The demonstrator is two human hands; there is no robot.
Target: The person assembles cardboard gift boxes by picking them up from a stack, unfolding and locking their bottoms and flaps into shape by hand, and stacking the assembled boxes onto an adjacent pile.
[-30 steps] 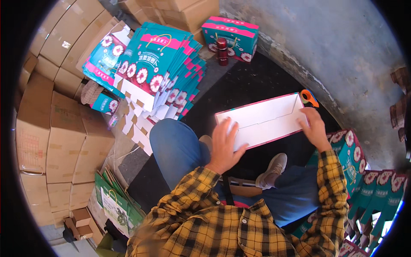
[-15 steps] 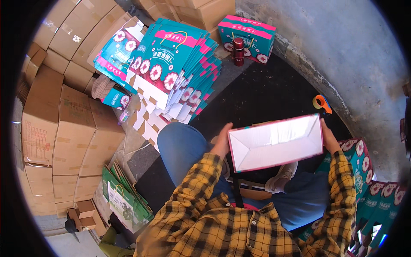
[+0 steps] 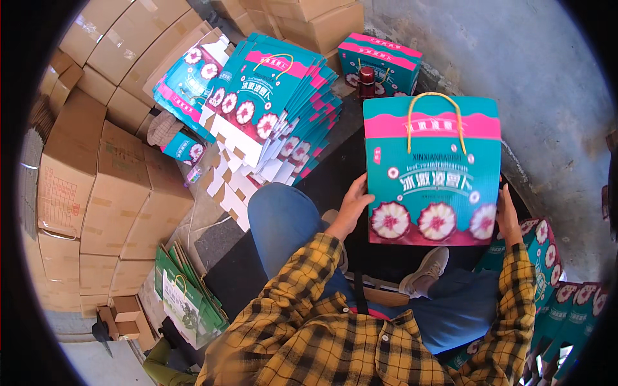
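Upright, the teal gift box is being gripped at both sides by the left hand and right hand, just right of the flat box stack.

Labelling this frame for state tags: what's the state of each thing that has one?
teal gift box: assembled, upright, printed face to the camera, held off the floor at both sides
yellow rope handle: lying flat against the box face
left hand: gripping the box's left edge
right hand: gripping its right edge
stack of flat box blanks: unfolded, fanned out
second teal box: assembled, closed, on the floor
red bottle: upright, capped
cardboard cartons: closed, stacked
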